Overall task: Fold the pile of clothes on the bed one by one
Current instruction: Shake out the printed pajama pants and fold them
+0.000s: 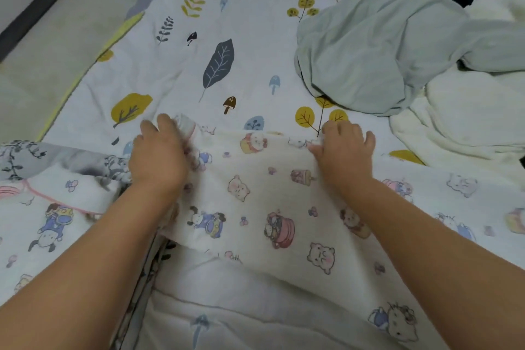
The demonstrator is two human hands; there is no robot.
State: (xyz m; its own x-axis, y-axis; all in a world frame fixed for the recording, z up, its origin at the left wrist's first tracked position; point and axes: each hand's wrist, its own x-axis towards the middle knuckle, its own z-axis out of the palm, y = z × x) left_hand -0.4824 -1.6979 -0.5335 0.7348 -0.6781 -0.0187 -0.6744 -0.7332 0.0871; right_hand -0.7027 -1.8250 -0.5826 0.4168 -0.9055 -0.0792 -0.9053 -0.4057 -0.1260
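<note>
Pale green garment (369, 48) and white clothes (466, 122) heaped toward bed's right edge. Left hand (159, 150) and right hand (343, 150) each pinch cartoon-print garment (255, 193) at near edge. Leaf-print sheet (227, 23) beneath.

A bed (241, 37) fills most of the view, covered by a white sheet printed with leaves, trees and mushrooms. At 10 o'clock lies pale floor (34, 79), crossed at 11 o'clock by a dark strip (42, 3). Lighting is soft and even.
</note>
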